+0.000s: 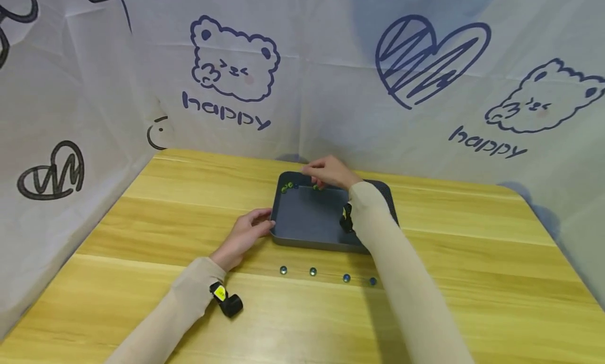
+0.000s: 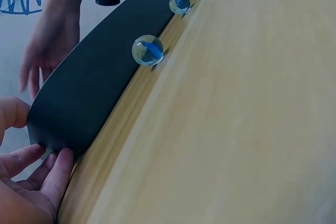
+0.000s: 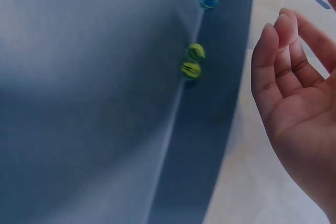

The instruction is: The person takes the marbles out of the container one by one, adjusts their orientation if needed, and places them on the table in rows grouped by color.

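Dark-grey rectangular tray (image 1: 307, 214): my left hand (image 1: 243, 232) rests unclenched against its corner. Right hand (image 1: 331, 172) bunched over its far rim; can't tell if loaded. Likely partway: five green-yellow or blue glass marbles (image 3: 191, 70) inside, four round glass marbles (image 1: 347, 278) left outside.

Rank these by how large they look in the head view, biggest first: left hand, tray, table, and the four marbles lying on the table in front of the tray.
1. Table
2. Tray
3. Left hand
4. Marbles: too alike to rank among themselves
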`<state>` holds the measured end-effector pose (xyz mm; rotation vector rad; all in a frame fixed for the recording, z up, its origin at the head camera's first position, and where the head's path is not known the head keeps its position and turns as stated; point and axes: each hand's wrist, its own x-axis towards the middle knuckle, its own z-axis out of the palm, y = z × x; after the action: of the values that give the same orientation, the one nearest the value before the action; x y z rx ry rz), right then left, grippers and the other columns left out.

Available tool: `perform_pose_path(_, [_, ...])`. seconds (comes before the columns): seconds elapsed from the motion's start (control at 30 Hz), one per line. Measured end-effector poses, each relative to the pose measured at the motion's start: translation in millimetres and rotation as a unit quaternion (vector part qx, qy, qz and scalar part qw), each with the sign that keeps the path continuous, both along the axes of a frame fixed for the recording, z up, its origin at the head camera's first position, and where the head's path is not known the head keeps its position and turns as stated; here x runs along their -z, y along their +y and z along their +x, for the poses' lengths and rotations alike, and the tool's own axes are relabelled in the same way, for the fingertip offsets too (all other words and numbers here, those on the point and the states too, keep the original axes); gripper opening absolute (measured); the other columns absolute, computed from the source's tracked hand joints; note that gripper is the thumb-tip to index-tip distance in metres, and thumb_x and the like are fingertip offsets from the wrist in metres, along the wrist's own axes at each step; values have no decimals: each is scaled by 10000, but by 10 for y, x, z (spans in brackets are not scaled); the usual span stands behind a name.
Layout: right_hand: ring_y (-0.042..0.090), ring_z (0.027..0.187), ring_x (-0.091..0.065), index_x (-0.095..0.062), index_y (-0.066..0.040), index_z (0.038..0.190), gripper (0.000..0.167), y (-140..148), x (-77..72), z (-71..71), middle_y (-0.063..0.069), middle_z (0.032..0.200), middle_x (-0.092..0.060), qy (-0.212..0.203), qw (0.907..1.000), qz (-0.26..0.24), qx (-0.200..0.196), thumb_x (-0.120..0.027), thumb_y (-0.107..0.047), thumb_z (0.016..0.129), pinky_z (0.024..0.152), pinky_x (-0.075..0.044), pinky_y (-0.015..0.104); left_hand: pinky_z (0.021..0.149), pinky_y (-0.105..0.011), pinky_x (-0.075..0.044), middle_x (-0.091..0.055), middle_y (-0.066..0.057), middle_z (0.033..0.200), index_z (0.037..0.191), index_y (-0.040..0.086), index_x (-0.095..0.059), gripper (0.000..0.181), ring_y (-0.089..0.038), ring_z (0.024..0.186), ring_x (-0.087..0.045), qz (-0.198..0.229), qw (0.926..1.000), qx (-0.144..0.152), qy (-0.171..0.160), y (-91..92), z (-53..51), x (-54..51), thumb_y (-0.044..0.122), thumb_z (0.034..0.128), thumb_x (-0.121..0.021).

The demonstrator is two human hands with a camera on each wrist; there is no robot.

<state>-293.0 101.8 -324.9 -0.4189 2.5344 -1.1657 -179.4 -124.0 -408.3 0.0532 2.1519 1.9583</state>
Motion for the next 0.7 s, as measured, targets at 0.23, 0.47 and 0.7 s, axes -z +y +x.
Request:
perform_pose_path(0.23, [368,896,-632,-616,-28,1293,352,-105,150,-52,241,1046,-653,-166,9997,152,6,-583,-188,981,797,-561,419,1001,-377,-464,-469,-255,1366,1405,-80,-413,489,-325,1206,-481,77,10000,-42,38,22,5,-10,75,960,-546])
perform_pose_path(0.47, [216,715,-629,-616,-23,1290,339,-164,301,-97,185,934,-667,1,9990,418,-176,-588,-142,974,676,-572,316,986,-371,-476,-467,-258,1366,1407,-79,-411,488,-319,1201,-486,16,10000,-8,41,19,3,-7,85,965,-538])
perform_pose_path(0.7, [168,651,-609,-634,-44,1275,321,-262,369,-142,104,836,-655,165,9942,1023,-301,-593,-124,967,635,-566,283,972,-343,-486,-474,-250,1370,1406,-70,-420,481,-312,1206,-490,12,10000,52,52,5,-8,1,91,968,-536])
